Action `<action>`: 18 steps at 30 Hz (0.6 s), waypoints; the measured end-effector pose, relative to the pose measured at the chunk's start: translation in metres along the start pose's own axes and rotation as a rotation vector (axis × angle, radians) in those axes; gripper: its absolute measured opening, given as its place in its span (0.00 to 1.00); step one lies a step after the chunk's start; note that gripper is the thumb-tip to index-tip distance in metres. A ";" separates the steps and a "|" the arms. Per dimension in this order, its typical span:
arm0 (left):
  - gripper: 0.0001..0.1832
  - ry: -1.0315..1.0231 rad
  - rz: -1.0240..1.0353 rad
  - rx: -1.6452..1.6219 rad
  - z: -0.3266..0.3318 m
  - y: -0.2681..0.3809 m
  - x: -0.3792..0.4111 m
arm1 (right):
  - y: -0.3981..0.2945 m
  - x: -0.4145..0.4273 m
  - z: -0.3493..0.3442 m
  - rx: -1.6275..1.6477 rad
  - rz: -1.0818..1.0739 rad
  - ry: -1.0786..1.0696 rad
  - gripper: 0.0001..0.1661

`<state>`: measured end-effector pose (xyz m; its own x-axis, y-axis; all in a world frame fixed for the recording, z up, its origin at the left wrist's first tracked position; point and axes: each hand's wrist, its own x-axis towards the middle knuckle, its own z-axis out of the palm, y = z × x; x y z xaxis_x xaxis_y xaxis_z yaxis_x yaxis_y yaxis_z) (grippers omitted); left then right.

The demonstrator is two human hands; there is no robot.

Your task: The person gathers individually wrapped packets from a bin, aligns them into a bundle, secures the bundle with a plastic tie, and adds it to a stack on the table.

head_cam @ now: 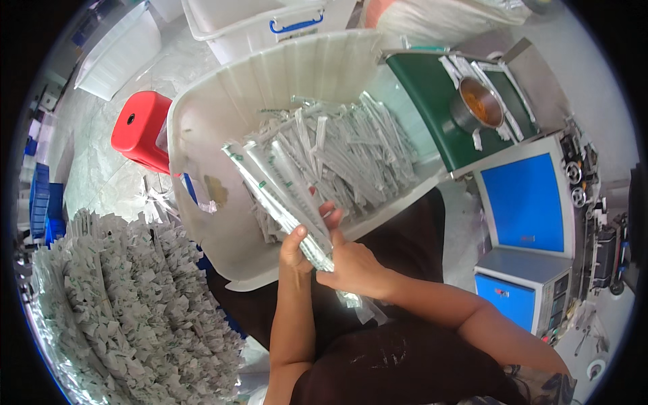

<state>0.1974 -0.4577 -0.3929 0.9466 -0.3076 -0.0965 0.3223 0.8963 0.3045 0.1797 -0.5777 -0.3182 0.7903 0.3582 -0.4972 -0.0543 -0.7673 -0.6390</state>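
A bundle of long, narrow wrapped packets (pixel 276 202) with green print lies slantwise across both my hands. My left hand (pixel 294 250) grips it from the near left side, thumb on top. Around its lower end my right hand (pixel 354 260) is closed, with some fingertips showing beyond the bundle. Below the hands, the bundle's crumpled clear ends hang over my dark apron (pixel 374 349). Directly beyond stands a large white plastic tub (pixel 223 106), which holds a loose heap of similar packets (pixel 349 152). The exact number in my hands cannot be made out.
At left rise densely stacked packets (pixel 147 304). A red plastic stool (pixel 142 126) stands by the tub. On the right, a green conveyor belt (pixel 420 96) overhangs the tub, carrying a metal bowl (pixel 478 104), beside a blue-panelled machine (pixel 524 202). Another white bin (pixel 243 40) is behind.
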 end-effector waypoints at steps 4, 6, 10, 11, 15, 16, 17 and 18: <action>0.27 0.272 0.073 0.027 -0.015 0.024 -0.029 | 0.009 0.024 -0.025 0.042 -0.410 -0.291 0.35; 0.28 0.190 0.099 -0.093 -0.021 0.037 -0.035 | 0.029 0.077 -0.046 0.313 -0.174 -0.298 0.26; 0.35 0.091 0.028 -0.139 -0.022 0.025 -0.037 | 0.078 0.201 -0.022 -0.295 0.030 0.127 0.31; 0.37 0.112 0.001 -0.110 -0.024 0.021 -0.038 | 0.081 0.220 -0.006 -0.278 0.087 0.115 0.32; 0.44 0.165 -0.040 -0.022 -0.022 0.018 -0.038 | 0.082 0.270 0.046 -0.355 0.254 0.294 0.24; 0.44 0.199 -0.051 -0.026 -0.019 0.019 -0.036 | 0.091 0.277 0.058 -0.425 0.280 0.398 0.22; 0.43 0.233 -0.065 -0.029 -0.017 0.020 -0.033 | 0.101 0.282 0.069 -0.494 0.306 0.503 0.20; 0.43 0.261 -0.065 -0.033 -0.017 0.022 -0.031 | 0.098 0.283 0.070 -0.469 0.337 0.528 0.19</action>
<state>0.1750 -0.4234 -0.3994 0.8923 -0.2757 -0.3576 0.3784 0.8886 0.2591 0.3553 -0.5146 -0.5627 0.9691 -0.1446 -0.1998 -0.1725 -0.9764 -0.1300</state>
